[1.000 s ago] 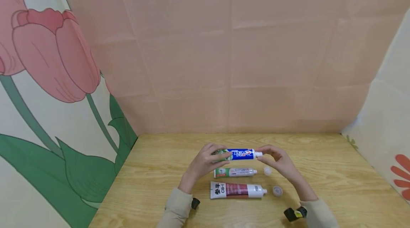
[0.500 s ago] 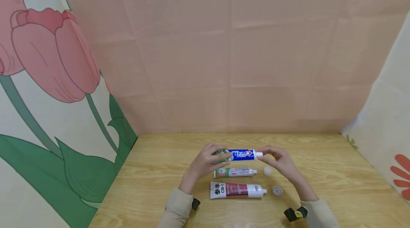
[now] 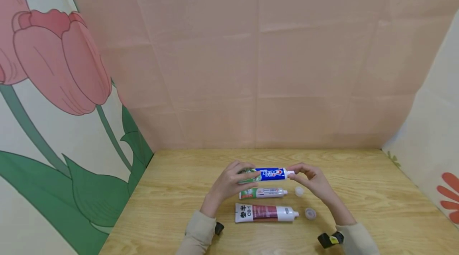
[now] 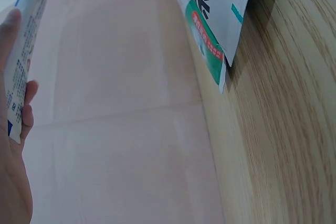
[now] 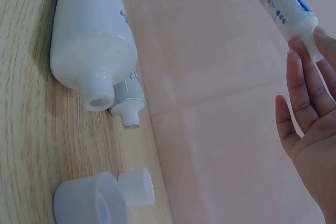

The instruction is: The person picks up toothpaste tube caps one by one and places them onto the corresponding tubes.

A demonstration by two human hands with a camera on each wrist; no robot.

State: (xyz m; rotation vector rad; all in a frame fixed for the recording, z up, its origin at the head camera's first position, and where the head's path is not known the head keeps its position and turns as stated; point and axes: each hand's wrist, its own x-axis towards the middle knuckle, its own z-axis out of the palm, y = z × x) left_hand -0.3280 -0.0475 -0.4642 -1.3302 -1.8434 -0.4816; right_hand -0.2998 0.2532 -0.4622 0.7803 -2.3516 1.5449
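My left hand grips the flat-end half of a blue and green toothpaste tube, raised above the table. At its other end, my right hand pinches the small white cap between thumb and fingers. The left wrist view shows the white printed back of this tube lying along the left palm. Below it on the table lie a green and white toothpaste tube and a larger white and maroon tube, both with bare nozzles pointing right.
Two loose caps rest on the wooden table, right of the nozzles: a small white cap and a wider cap. A pinkish cloth backdrop rises behind the table. A tulip-print panel stands at left.
The blue tube has dipped very slightly and rolled a little, so its lettering faces up more. Both hands stay almost in place. The tubes and caps on the table have not moved.
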